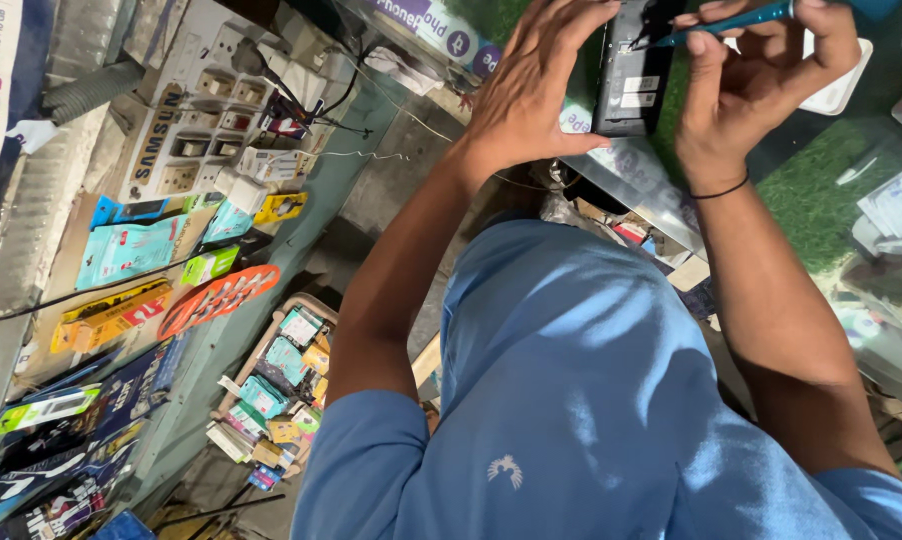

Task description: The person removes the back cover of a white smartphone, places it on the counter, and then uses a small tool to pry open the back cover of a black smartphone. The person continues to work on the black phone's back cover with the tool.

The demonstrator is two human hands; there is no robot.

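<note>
Far left of the fingers: wall panel of sockets and switches (206,125), then hanging packets in teal (131,248), yellow (111,315) and orange (219,298). Lower down, well below the fingers, tray of small boxed goods (281,395).

Closer in, left hand (531,95) curled round the left edge of a dark opened device (631,70), thumb underneath, fingers (561,25) bent over the top and gripping it upright against the glass counter (821,190). Device between both sets of fingers, touching the left ones.

Just right of it, right hand (761,75) closed in a pinch on a teal-handled screwdriver (741,18), fingertips (699,42) pressed to the shaft, tip resting at the top of the device. Thin dark band (721,190) at the wrist below those fingers.

Behind the right fingers, white tray (846,90) on green matting. Beneath both forearms, blue shirt (591,400).
</note>
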